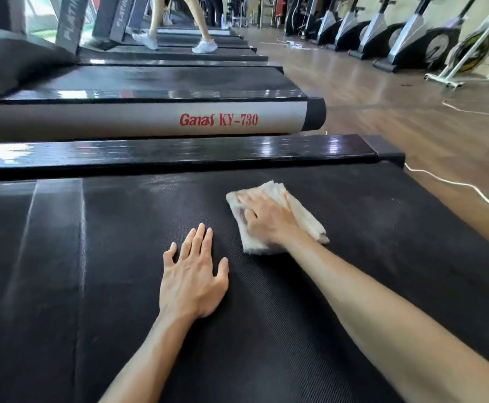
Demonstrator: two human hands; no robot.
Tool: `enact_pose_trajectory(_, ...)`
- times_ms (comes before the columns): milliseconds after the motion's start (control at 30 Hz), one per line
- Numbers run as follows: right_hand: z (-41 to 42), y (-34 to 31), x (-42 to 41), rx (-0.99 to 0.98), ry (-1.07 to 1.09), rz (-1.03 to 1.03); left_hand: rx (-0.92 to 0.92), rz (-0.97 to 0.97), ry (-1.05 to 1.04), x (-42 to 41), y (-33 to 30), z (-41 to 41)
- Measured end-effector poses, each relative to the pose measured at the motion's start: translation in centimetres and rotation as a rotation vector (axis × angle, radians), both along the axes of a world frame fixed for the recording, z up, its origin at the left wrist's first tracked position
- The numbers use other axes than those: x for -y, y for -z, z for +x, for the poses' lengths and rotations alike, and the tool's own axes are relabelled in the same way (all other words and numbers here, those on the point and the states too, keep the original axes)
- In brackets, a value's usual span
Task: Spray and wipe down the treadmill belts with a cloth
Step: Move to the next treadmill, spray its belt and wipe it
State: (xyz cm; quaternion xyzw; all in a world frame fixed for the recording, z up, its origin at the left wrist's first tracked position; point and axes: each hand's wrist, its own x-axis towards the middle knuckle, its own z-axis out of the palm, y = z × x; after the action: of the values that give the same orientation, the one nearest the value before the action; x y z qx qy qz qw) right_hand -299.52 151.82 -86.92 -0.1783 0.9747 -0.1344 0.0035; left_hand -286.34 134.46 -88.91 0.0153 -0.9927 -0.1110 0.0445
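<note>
A black textured treadmill belt (121, 271) fills the lower part of the head view. A folded whitish cloth (304, 212) lies flat on it, right of centre. My right hand (269, 219) presses palm-down on the cloth, covering its middle. My left hand (192, 274) rests flat on the bare belt just left of the cloth, fingers spread, holding nothing. No spray bottle is in sight.
A glossy black side rail (179, 154) borders the belt's far edge. Beyond it stands another treadmill marked Ganas KY-730 (218, 120), then more treadmills, one with a person's legs (179, 27) on it. Wooden floor (382, 91), a white cable (452, 183) and exercise bikes (412, 39) lie to the right.
</note>
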Motion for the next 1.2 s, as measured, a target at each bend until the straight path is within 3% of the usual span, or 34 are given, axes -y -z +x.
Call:
enact_pose_trajectory(100,3.5,0.9,-5.6,-0.023,-0.069,-0.052,0.003,-0.016,0.002,0.0,0.1,0.0)
enact_pose_trajectory(200,1.6,1.8,-10.2,-0.022,0.026,-0.005,-0.006,-0.01,0.004,-0.1,0.2,0.1)
enact_pose_trajectory(333,-5.7,-0.1,-7.5,0.011,0.299,0.033,-0.019,0.008,0.002,-0.2,0.4,0.2)
enact_pose_trajectory(400,-8.2,-0.7,-4.1,0.046,0.323,0.081,-0.029,0.02,0.008,-0.1,0.3,0.2)
enact_pose_trajectory(600,-6.6,-0.8,8.0,0.004,-0.08,0.109,-0.002,-0.02,0.021,0.1,0.1,0.0)
enact_pose_trajectory(700,-8.4,0.0,6.5,0.057,-0.135,0.13,0.0,-0.019,0.022,0.1,-0.1,0.0)
enact_pose_trajectory(767,-10.1,0.3,2.7,0.062,-0.043,0.12,-0.011,-0.001,0.026,0.2,0.0,0.1)
enact_pose_trajectory(900,-9.5,-0.1,-6.4,-0.06,0.389,0.107,-0.024,0.008,0.019,0.2,0.2,0.2)
enact_pose_trajectory(967,-8.3,-0.3,-7.3,-0.027,0.504,0.133,-0.015,0.008,0.025,0.2,0.3,0.1)
enact_pose_trajectory(1067,-6.5,0.3,-3.4,-0.008,0.423,0.059,-0.005,0.006,0.01,0.2,0.5,0.0)
enact_pose_trajectory(1200,-1.1,1.0,0.8,-0.081,0.132,-0.008,0.01,0.033,0.001,0.3,0.1,0.2)
